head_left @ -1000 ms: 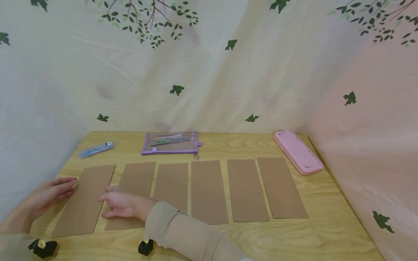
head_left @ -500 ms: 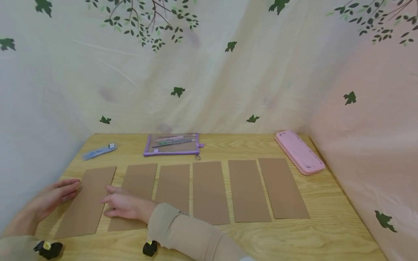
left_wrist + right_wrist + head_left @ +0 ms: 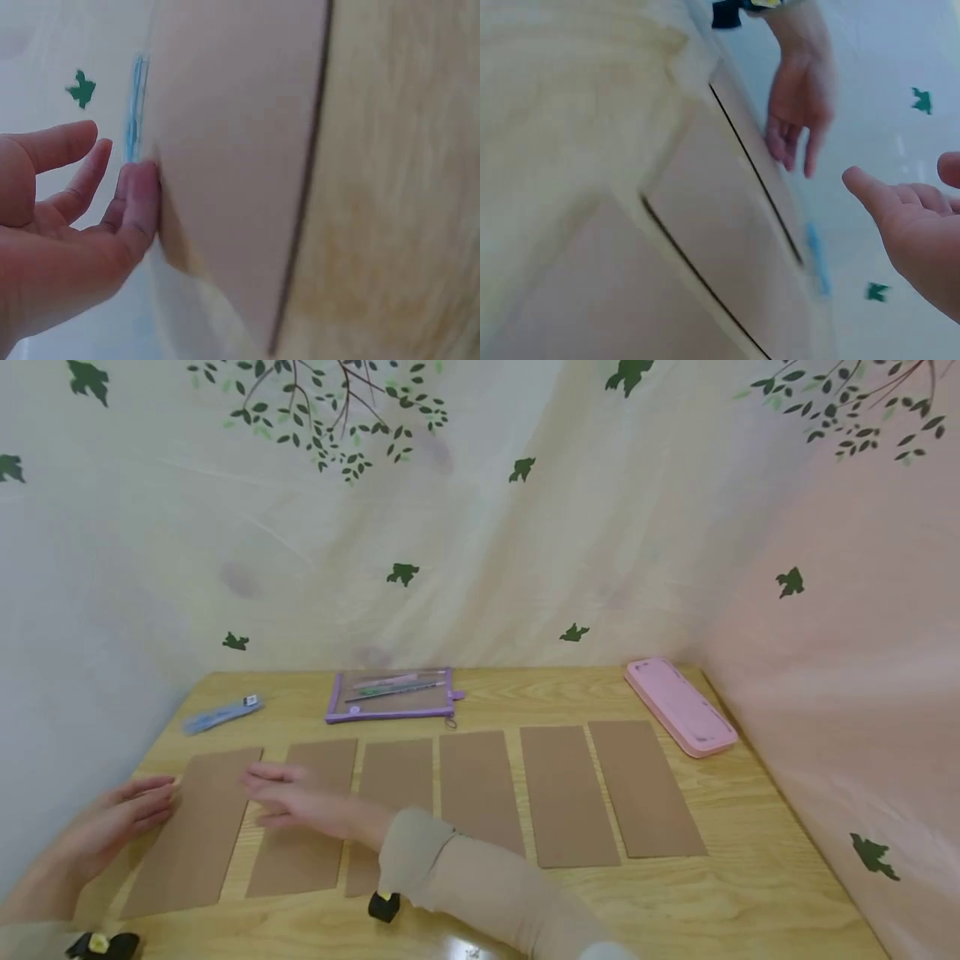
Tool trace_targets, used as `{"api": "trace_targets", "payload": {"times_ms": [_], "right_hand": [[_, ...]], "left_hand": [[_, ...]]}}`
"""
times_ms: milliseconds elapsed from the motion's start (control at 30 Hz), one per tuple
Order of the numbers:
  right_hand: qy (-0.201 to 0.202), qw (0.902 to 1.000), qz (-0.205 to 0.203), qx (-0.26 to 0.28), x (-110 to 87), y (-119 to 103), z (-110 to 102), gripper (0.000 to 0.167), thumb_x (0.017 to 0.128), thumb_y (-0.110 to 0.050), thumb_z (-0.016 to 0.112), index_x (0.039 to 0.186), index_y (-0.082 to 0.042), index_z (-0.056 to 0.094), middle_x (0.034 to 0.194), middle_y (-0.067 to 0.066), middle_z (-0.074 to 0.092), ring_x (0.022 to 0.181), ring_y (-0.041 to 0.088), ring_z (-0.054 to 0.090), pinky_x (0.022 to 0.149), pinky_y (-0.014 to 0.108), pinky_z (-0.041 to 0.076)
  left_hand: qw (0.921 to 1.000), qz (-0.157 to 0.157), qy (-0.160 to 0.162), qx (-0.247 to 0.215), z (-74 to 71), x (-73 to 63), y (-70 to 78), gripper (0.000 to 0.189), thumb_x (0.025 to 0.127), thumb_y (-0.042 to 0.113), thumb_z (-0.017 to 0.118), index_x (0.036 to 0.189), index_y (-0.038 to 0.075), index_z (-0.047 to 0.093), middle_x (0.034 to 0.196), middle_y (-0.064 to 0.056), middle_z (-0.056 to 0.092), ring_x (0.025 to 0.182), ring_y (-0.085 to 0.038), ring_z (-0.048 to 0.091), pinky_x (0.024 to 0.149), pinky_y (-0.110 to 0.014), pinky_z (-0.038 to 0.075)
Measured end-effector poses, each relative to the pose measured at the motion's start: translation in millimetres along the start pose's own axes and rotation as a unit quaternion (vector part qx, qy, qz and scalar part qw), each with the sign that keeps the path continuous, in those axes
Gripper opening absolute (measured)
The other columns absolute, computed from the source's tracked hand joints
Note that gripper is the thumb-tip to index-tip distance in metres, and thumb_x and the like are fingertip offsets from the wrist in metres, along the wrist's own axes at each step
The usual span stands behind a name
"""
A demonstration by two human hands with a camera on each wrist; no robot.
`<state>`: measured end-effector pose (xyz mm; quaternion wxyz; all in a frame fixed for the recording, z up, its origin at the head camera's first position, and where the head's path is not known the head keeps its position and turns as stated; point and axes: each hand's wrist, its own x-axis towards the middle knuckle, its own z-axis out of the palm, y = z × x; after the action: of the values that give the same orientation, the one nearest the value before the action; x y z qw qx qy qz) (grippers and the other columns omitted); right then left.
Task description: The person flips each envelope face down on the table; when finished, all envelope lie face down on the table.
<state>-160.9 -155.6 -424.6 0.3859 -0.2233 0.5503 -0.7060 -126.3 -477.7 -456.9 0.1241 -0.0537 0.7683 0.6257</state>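
Several brown cardboard rectangles lie in a row on the wooden table. My left hand (image 3: 120, 822) is at the far left, its fingertips touching the left edge of the leftmost cardboard piece (image 3: 198, 835). In the left wrist view those fingers (image 3: 142, 195) are loosely bent against the edge of the cardboard (image 3: 232, 150), gripping nothing. My right hand (image 3: 303, 797) hovers over the second cardboard piece (image 3: 296, 868), hiding part of it. Its fingers are extended and hold nothing; the right wrist view shows the right hand (image 3: 922, 225) raised off the pieces.
Behind the row lie a blue plastic packet (image 3: 222, 715), a clear zip pouch (image 3: 390, 717) with purple trim and pens inside, and a pink case (image 3: 681, 706) at the right. A patterned cloth (image 3: 480, 543) closes off the back and sides of the wooden table (image 3: 675, 910).
My right hand has left the right edge of the leftmost cardboard piece and moved up and to the right. The left hand has stayed at the left edge. The view has shifted slightly.
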Motion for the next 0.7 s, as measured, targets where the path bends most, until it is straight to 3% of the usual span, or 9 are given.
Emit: {"api": "trace_targets", "payload": {"times_ms": [100, 167, 267, 367, 400, 500, 567, 600, 700], "right_hand": [[-0.016, 0.9935, -0.050, -0.101, -22.9, -27, -21, 0.050, 0.110, -0.014, 0.046, 0.157, -0.006, 0.035, 0.157, 0.000, 0.042, 0.133, 0.006, 0.048, 0.099, 0.022, 0.050], [-0.027, 0.9780, -0.093, -0.185, -40.9, -47, -36, 0.050, 0.110, -0.017, 0.045, 0.158, -0.007, 0.034, 0.159, 0.000, 0.039, 0.135, 0.002, 0.044, 0.105, 0.018, 0.043], [-0.026, 0.9253, -0.160, -0.343, -70.1, -76, -59, 0.052, 0.112, -0.025, 0.041, 0.160, -0.010, 0.029, 0.162, 0.001, 0.033, 0.140, -0.002, 0.034, 0.111, 0.016, 0.033], [0.004, 0.8438, -0.205, -0.496, -98.3, -102, -78, 0.054, 0.112, -0.030, 0.037, 0.161, -0.012, 0.024, 0.165, 0.003, 0.023, 0.149, 0.004, 0.015, 0.121, 0.026, 0.018], [0.021, 0.8113, -0.215, -0.543, -107.0, -109, -83, 0.055, 0.112, -0.030, 0.037, 0.162, -0.012, 0.022, 0.166, 0.004, 0.020, 0.151, 0.006, 0.008, 0.124, 0.032, 0.014], [0.086, 0.7166, -0.223, -0.655, -131.3, -128, -98, 0.056, 0.112, -0.031, 0.037, 0.162, -0.011, 0.022, 0.168, 0.006, 0.011, 0.152, 0.016, -0.009, 0.123, 0.051, -0.004], [0.129, 0.6591, -0.209, -0.711, -146.9, -137, -107, 0.058, 0.111, -0.035, 0.037, 0.162, -0.012, 0.022, 0.168, 0.006, 0.010, 0.152, 0.021, -0.014, 0.119, 0.059, -0.012], [0.150, 0.6299, -0.201, -0.735, -153.6, -141, -113, 0.058, 0.111, -0.036, 0.036, 0.162, -0.012, 0.021, 0.168, 0.006, 0.009, 0.151, 0.022, -0.017, 0.118, 0.061, -0.014], [0.204, 0.5579, -0.173, -0.786, -175.3, -150, -130, 0.060, 0.110, -0.037, 0.036, 0.162, -0.012, 0.019, 0.169, 0.005, 0.005, 0.150, 0.027, -0.022, 0.115, 0.063, -0.019]], "left_hand": [[0.9910, 0.028, 0.025, 0.128, 15.9, -3.7, 16.7, 0.024, 0.109, 0.024, 0.050, 0.128, 0.011, 0.055, 0.109, 0.029, 0.055, 0.094, 0.011, 0.058, 0.075, -0.016, 0.053], [0.9729, 0.070, 0.041, 0.216, 35.1, -8.4, 36.4, 0.036, 0.108, 0.027, 0.052, 0.136, 0.004, 0.051, 0.117, 0.020, 0.056, 0.097, 0.014, 0.052, 0.073, -0.014, 0.051], [0.9379, 0.158, 0.060, 0.303, 72.1, -18.1, 73.4, 0.039, 0.106, 0.024, 0.057, 0.139, 0.004, 0.053, 0.130, -0.002, 0.057, 0.106, 0.006, 0.052, 0.075, -0.008, 0.046], [0.8890, 0.273, 0.085, 0.357, 109.4, -25.3, 106.5, 0.044, 0.102, 0.014, 0.064, 0.143, 0.004, 0.053, 0.141, -0.017, 0.053, 0.107, -0.015, 0.061, 0.071, -0.006, 0.045], [0.8660, 0.312, 0.101, 0.378, 121.0, -26.9, 115.7, 0.046, 0.099, 0.012, 0.067, 0.142, 0.004, 0.055, 0.143, -0.020, 0.053, 0.096, -0.019, 0.064, 0.066, -0.008, 0.045], [0.7902, 0.409, 0.153, 0.430, 151.2, -29.0, 136.6, 0.049, 0.098, 0.017, 0.069, 0.144, 0.006, 0.056, 0.146, -0.021, 0.052, 0.103, -0.036, 0.066, 0.082, -0.029, 0.057], [0.7503, 0.454, 0.174, 0.448, 167.7, -27.1, 145.8, 0.049, 0.102, 0.029, 0.063, 0.144, 0.005, 0.056, 0.147, -0.022, 0.051, 0.125, -0.039, 0.057, 0.101, -0.043, 0.052], [0.7342, 0.471, 0.177, 0.456, 174.8, -25.3, 149.5, 0.051, 0.105, 0.036, 0.058, 0.145, 0.005, 0.055, 0.148, -0.023, 0.050, 0.131, -0.039, 0.053, 0.107, -0.051, 0.046], [0.7080, 0.489, 0.176, 0.478, 191.1, -18.9, 158.1, 0.062, 0.108, 0.051, 0.039, 0.149, 0.005, 0.050, 0.151, -0.024, 0.045, 0.146, -0.040, 0.031, 0.117, -0.058, 0.028]]}}
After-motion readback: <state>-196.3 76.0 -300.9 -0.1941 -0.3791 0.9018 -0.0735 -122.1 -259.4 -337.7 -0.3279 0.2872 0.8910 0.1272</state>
